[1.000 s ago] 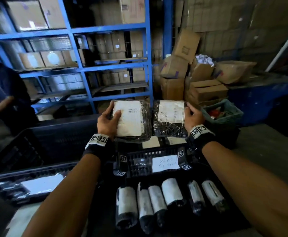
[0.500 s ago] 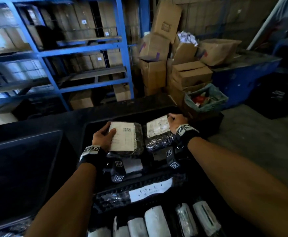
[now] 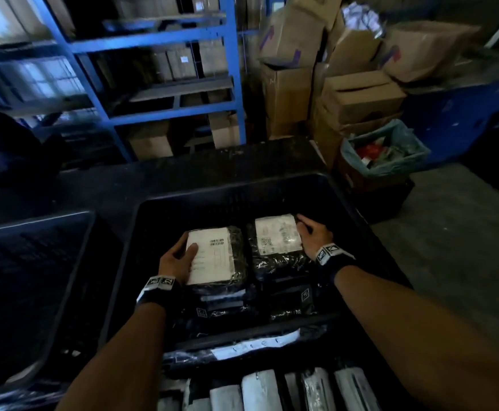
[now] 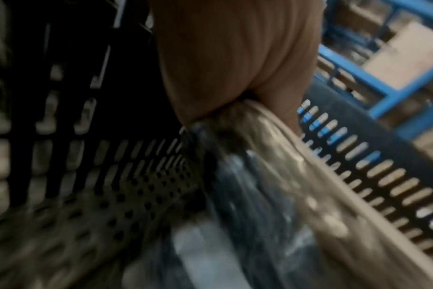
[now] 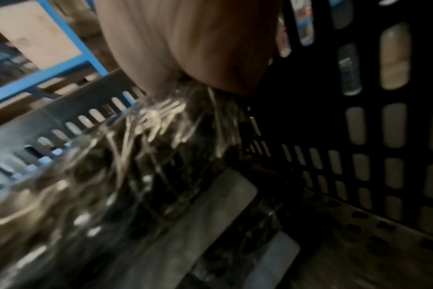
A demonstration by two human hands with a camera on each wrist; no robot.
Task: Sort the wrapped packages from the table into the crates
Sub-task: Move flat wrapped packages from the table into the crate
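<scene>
Both packages have come down from chest height into the black crate [image 3: 358,209], and the view has tipped lower with them. The left hand [image 3: 174,264] grips the left package [image 3: 215,256] along its near-left edge, thumb laid flat on the white label, fingers curled under. The right hand [image 3: 312,237] holds the right package [image 3: 278,241] by its far-right corner, fingers wrapped round the crinkled film. They sit side by side, labels up, probably so the printing stays readable and the pair packs flat on the wrapped parcels beneath. Whether they already rest on that layer I cannot tell. More rolled packages [image 3: 260,393] wait on the tabletop nearest the person, and a second crate [image 3: 34,221] stands to the left.
</scene>
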